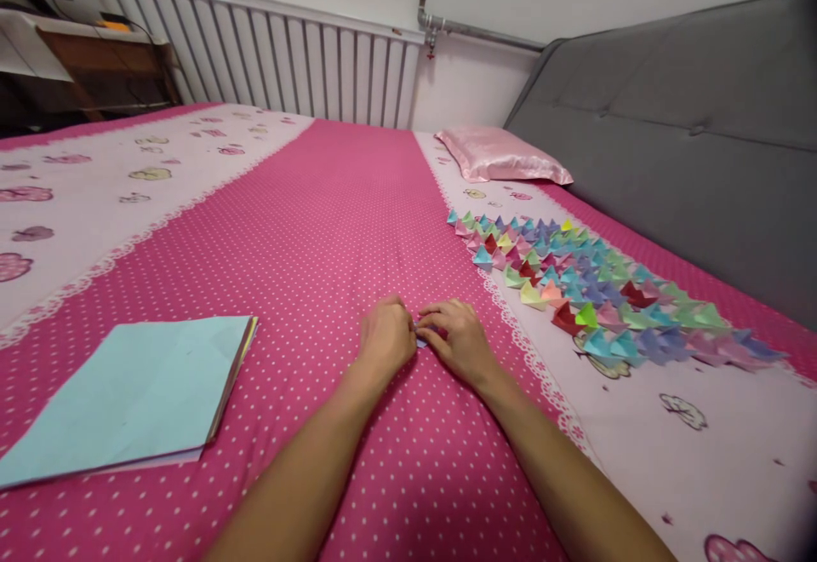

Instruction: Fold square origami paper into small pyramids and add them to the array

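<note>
Paper piece, small and bluish (mostly hidden), sits pinched between the left hand and right hand on the pink dotted bed. Both hands are curled around it, fingertips pressed together. No readable writing shows anywhere.

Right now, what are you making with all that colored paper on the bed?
Both hands, the left hand and the right hand, press together on a small piece of paper on the pink dotted bedsheet. It is mostly hidden, so its shape is unclear. To the right lie rows of little folded paper shapes in many colors. To the left sits a stack of flat paper sheets, light blue on top.
</note>
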Tool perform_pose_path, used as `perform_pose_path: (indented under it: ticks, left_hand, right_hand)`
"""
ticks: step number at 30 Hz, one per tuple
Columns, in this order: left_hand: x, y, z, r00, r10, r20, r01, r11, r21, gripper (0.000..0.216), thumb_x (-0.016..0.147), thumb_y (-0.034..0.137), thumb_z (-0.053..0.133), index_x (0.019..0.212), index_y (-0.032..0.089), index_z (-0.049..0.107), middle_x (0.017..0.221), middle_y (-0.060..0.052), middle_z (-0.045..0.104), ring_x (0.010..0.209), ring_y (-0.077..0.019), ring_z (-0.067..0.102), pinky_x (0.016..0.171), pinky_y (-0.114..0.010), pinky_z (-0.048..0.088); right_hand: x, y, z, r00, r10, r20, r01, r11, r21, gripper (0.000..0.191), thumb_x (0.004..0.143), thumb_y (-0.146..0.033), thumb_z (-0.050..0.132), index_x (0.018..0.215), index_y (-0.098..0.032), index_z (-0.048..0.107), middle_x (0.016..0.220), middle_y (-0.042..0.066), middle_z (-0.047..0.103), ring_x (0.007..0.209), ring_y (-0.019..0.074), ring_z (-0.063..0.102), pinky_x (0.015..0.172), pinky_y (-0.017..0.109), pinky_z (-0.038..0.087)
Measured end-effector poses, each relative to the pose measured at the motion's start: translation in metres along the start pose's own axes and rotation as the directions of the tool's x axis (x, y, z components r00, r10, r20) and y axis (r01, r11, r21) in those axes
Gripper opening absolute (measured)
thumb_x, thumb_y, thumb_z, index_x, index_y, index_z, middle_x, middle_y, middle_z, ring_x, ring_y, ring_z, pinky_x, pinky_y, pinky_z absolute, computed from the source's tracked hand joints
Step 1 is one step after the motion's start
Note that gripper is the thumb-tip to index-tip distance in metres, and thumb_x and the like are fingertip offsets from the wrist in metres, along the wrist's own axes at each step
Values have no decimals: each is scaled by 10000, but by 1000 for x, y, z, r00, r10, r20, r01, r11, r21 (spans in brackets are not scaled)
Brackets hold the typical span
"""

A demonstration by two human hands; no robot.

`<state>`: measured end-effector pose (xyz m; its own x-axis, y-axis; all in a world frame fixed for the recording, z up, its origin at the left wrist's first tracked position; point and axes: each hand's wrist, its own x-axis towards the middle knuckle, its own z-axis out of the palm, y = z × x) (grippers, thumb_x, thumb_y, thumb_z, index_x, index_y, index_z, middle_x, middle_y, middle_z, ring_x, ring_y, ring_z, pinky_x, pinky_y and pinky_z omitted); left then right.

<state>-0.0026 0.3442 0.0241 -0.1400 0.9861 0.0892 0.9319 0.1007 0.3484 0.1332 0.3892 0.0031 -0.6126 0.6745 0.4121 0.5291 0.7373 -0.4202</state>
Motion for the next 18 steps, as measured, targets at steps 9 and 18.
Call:
perform_pose_path:
  ticks: [9, 18]
  left_hand:
    - [2, -2, -2, 1000, -4, 18, 5, 998, -61, 182, 739, 248, 537, 721, 174, 703, 925, -83, 639, 821, -195, 598, 735, -286, 445]
    - [11, -29, -24, 967, -26, 255, 203, 686, -698, 290, 715, 137, 585, 997, 88, 631, 891, -128, 675, 712, -153, 614, 603, -251, 461]
  right_hand:
    - [3, 7, 0, 1000, 5, -17, -3, 994, 108, 102, 785, -238, 600, 783, -235, 703, 972, 46, 656, 925, 191, 568, 832, 370, 410]
    - [-4, 15, -25, 982, 109, 157, -171, 864, 473, 589, 668, -215, 690, 1222, -203, 492, 1136, 100, 612, 979, 194, 607, 856, 356, 477]
